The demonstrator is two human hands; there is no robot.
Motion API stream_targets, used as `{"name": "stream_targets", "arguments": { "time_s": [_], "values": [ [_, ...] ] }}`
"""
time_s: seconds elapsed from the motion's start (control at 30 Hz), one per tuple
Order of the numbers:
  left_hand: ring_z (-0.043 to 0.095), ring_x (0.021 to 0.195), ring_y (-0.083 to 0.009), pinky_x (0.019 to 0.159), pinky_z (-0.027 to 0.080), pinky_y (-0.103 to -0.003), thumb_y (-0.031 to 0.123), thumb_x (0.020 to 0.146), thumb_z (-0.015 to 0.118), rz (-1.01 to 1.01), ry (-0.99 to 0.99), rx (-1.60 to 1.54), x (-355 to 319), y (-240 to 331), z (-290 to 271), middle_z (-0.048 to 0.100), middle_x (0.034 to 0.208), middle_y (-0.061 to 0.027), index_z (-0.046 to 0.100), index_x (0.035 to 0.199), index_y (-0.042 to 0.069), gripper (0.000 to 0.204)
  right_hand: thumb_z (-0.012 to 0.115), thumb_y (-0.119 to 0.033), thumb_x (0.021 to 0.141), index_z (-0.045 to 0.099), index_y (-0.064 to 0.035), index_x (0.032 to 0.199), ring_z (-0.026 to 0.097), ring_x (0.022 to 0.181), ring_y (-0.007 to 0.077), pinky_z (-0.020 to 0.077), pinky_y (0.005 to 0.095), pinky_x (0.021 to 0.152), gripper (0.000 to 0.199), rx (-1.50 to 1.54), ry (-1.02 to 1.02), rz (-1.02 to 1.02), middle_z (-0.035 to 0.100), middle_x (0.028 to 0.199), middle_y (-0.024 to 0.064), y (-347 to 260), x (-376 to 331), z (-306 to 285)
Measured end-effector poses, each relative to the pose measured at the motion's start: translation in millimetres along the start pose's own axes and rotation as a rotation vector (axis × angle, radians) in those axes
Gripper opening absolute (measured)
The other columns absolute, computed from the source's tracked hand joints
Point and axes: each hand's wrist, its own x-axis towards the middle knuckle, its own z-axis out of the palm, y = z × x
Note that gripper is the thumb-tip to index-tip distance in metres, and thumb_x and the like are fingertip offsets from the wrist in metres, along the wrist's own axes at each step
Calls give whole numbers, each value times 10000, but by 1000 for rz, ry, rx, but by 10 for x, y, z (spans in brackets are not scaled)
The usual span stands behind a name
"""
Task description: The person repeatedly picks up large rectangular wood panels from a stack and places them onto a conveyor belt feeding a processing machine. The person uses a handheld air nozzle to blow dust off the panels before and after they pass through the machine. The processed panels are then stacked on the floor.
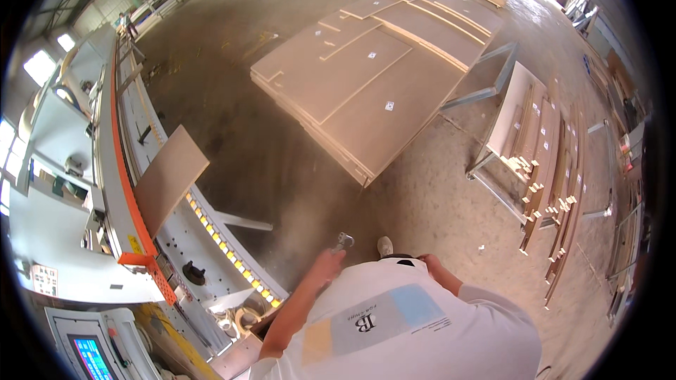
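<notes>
In front of my shirt, my left hand (329,264) is closed around a small silver metal tool (343,241); its exact kind does not show. Its shiny head points away from me, above the floor. My right hand (431,262) rests near my waist at the right side. Its fingers are mostly hidden by the shirt, so what they do is unclear. To the left of my left hand runs a long edge-banding machine (239,262) with a row of yellow rollers. A brown board (171,179) lies on this machine, partly under its orange rail (125,176).
A large low stack of brown boards (338,77) lies ahead, with labels on top. At the right, narrow strips (546,148) rest on a metal rack (498,193). A control panel with a lit screen (91,357) stands at lower left. Hazy dust hangs over the floor (299,214).
</notes>
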Motion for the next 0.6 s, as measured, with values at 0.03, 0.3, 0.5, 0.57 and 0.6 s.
{"name": "stream_targets", "arguments": {
  "time_s": [0.03,0.3,0.5,0.57,0.6],
  "values": [
    [588,613,-201,565,464,-390,431,1017,588,13,22,32,94,31,30,617,719,-77,615,1032,10,421,640,-291,958,779,-54,1050,710,841,247,565,399,750,290,-261,26,-36,762,958,131,-284,-3,218],
    [582,678,-165,648,482,-366,463,1024,591,67,7,92,265,1325,488,608,766,-44,570,1101,32,439,642,-303,942,732,-28,996,709,809,185,568,380,725,294,-1042,33,-323,755,930,94,-1401,-211,183],
    [601,684,-174,631,490,-382,435,1031,583,27,135,17,506,1244,591,607,752,-57,598,1084,42,396,545,-227,943,668,-134,993,697,910,255,565,401,759,162,-1743,-340,-732,714,986,76,-1765,-11,-307],
    [623,698,-201,630,495,-394,426,1031,573,66,174,56,722,814,583,624,762,-87,613,1096,42,391,592,-301,956,685,-78,975,702,831,246,573,423,699,242,-1062,-162,-188,729,943,86,-1715,375,-600],
    [643,713,-228,634,499,-407,423,1031,568,139,208,136,818,500,552,645,778,-115,620,1109,42,392,616,-337,962,694,-50,966,704,792,242,577,434,669,298,-711,-75,59,736,921,91,-1741,554,-671]
  ]
}}
